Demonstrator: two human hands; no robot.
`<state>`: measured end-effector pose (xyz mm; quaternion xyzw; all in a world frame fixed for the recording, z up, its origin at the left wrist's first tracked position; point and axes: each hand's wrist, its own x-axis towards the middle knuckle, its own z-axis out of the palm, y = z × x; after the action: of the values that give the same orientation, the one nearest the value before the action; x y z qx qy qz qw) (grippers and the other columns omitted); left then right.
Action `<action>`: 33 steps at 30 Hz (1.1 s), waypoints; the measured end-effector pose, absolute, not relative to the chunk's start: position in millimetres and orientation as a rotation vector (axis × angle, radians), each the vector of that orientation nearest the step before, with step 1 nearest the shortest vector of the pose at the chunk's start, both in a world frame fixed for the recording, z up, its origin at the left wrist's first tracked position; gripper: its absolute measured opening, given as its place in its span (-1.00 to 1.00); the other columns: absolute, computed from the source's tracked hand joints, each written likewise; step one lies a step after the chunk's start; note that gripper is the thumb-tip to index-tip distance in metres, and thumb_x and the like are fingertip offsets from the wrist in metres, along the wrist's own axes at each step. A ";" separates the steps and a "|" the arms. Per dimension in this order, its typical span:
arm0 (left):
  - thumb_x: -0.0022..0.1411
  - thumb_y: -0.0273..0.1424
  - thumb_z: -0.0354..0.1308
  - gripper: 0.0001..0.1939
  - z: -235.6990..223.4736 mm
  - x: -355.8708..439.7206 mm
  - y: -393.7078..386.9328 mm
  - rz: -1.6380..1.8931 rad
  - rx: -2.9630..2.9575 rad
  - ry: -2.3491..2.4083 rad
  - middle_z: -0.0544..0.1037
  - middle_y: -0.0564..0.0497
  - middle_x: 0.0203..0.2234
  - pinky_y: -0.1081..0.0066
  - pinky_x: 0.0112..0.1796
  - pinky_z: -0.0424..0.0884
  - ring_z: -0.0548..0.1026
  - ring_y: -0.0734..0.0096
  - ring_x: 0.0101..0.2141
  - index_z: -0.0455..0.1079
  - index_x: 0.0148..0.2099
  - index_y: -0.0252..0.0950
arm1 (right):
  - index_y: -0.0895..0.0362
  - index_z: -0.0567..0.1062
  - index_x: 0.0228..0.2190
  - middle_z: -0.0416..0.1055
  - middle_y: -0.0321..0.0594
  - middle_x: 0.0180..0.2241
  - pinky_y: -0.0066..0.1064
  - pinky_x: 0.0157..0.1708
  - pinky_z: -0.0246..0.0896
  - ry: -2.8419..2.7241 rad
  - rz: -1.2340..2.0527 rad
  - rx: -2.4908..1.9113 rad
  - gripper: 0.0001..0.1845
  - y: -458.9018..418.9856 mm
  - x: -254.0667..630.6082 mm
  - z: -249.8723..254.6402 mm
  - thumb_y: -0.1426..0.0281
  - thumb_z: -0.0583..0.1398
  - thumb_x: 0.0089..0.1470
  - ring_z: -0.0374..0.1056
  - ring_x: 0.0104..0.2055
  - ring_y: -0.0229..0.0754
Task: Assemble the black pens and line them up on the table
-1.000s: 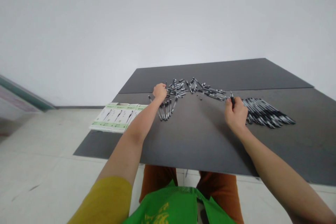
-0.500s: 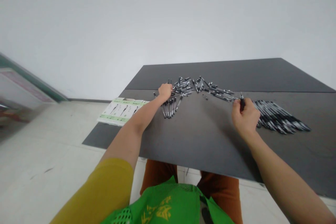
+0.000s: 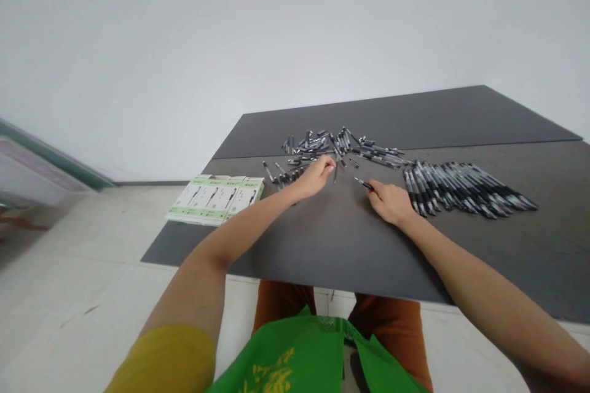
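Observation:
My left hand (image 3: 317,177) is closed above the middle of the dark table, its fingertips pinched at a slim dark pen piece (image 3: 335,173) pointing downward. Whether this is a cap or a barrel is too small to tell. My right hand (image 3: 389,201) is closed around a pen (image 3: 364,183), whose pale tip points left toward my left hand. Right of that hand, a row of black and clear pens (image 3: 465,187) lies side by side. Beyond both hands, loose pens and short pen parts (image 3: 318,142) are heaped, and some pens (image 3: 282,177) lie partly hidden behind my left hand.
White and green pen boxes (image 3: 214,198) lie at the table's left edge. The dark table (image 3: 322,252) has a seam across it, and a pale wall (image 3: 295,31) rises behind. More pens (image 3: 382,155) lie at an angle near the seam.
My left hand has moved right from the pen heap, with a slim pen piece at its fingertips. My right hand has moved left with its pen, now tilted leftward. The view has shifted slightly.

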<state>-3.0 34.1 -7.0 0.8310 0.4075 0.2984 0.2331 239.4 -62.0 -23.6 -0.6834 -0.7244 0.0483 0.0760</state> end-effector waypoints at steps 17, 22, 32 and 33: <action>0.33 -0.45 -0.03 -0.96 -45.6 27.2 -9.1 0.648 2.255 0.798 0.45 -0.04 -0.21 0.32 -0.05 0.31 0.40 0.36 -0.17 0.23 -0.17 -0.27 | 0.09 0.53 -0.14 0.57 0.02 -0.24 -0.31 -0.38 0.04 -2.516 -0.069 -2.028 -0.56 -70.1 229.4 -19.9 0.30 -0.10 0.23 0.50 -0.21 0.06; 0.34 -0.43 -0.03 -0.96 -43.5 25.6 -9.3 0.598 2.257 0.754 0.42 -0.02 -0.22 0.34 -0.07 0.30 0.37 0.37 -0.18 0.20 -0.16 -0.26 | 0.12 0.55 -0.15 0.57 0.03 -0.25 -0.32 -0.33 0.11 -2.512 -0.083 -2.055 -0.53 -74.2 227.2 -16.6 0.31 -0.11 0.23 0.51 -0.20 0.06; 0.33 -0.46 -0.04 -0.97 -49.1 26.9 -4.0 0.592 2.320 0.745 0.42 -0.03 -0.21 0.33 -0.08 0.29 0.37 0.37 -0.19 0.20 -0.17 -0.26 | 0.12 0.55 -0.16 0.58 0.04 -0.27 -0.29 -0.33 0.16 -2.498 -0.114 -2.042 -0.54 -74.6 227.9 -20.0 0.32 -0.10 0.22 0.52 -0.22 0.09; 0.33 -0.46 -0.04 -0.97 -48.6 26.8 -4.0 0.587 2.339 0.735 0.42 -0.03 -0.21 0.33 -0.07 0.30 0.37 0.37 -0.19 0.20 -0.17 -0.26 | 0.12 0.56 -0.16 0.58 0.04 -0.27 -0.28 -0.33 0.17 -2.495 -0.117 -2.042 -0.54 -75.1 227.6 -20.2 0.32 -0.11 0.21 0.52 -0.22 0.10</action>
<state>26.8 -4.0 -48.6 0.8834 0.2778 0.2219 0.3054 227.6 -75.1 -20.2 -0.6324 -0.7727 -0.0361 -0.0421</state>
